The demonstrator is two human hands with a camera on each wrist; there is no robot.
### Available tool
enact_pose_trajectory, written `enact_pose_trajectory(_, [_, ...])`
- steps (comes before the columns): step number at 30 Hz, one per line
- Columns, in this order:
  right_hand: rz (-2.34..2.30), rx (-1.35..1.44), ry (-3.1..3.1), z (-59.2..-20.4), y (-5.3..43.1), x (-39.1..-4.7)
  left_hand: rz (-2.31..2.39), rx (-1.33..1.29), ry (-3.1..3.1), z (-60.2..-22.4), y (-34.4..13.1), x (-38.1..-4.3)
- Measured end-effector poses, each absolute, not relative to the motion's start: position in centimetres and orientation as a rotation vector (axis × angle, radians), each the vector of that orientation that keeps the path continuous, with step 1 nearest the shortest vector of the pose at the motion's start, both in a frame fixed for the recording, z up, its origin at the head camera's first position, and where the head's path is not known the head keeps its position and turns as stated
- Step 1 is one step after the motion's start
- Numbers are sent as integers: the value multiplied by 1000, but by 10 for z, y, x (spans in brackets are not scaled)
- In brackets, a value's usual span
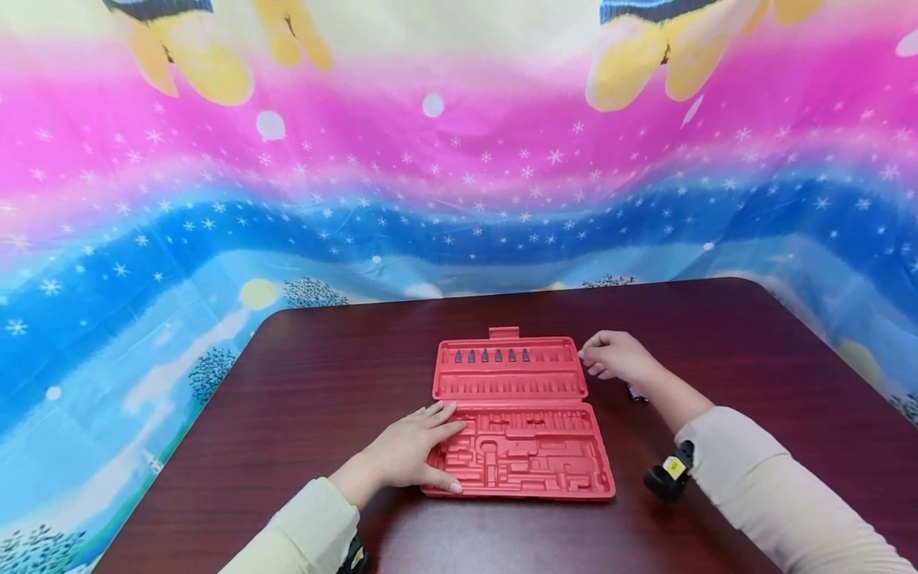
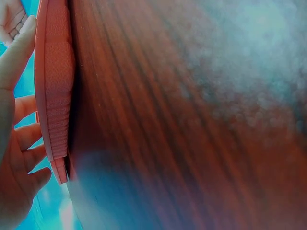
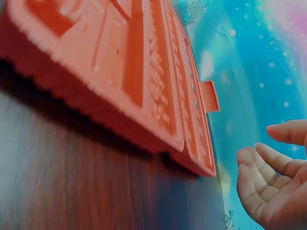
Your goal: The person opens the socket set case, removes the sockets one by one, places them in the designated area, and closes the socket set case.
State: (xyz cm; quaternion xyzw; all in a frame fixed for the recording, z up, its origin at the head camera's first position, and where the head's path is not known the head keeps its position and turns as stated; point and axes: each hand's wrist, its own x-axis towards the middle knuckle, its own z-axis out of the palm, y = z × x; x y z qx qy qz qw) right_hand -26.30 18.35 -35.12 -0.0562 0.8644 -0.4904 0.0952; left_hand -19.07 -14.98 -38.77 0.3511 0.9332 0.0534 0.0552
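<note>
An opened red plastic tool case (image 1: 531, 402) lies on the table, its moulded lower half nearer me and its slotted upper half behind. Several small dark bits (image 1: 498, 355) stand in a row in the upper half. My left hand (image 1: 402, 446) rests on the case's left side with spread fingers, the thumb over the near corner. Just off the upper half's right edge is my right hand (image 1: 618, 356). In the right wrist view its thumb (image 3: 290, 132) stands apart from loosely bent fingers, with nothing visible between them.
A small cluster of dark pieces (image 1: 636, 392) lies on the table under my right wrist, partly hidden by it. The dark brown wooden table (image 1: 344, 359) ends at a patterned cloth backdrop (image 1: 459, 199). A latch tab (image 1: 504, 332) sticks out at the case's far edge.
</note>
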Motion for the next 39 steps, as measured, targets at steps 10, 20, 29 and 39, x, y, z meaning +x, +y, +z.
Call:
enact_pose_trajectory(10, [-1550, -176, 2475, -353, 164, -282, 167, 1071, 2839, -386, -149, -190])
enact_pose_trajectory(20, [-1553, -147, 2449, -362, 138, -301, 186, 1026, 2821, -387, -149, -191])
enact_pose_trajectory(29, [-1512, -156, 2442, -369, 122, -314, 212, 1009, 2812, -389, -149, -192])
enact_pose_trajectory(39, [-1425, -136, 2462, -375, 113, -325, 235, 997, 2816, -391, -149, -192])
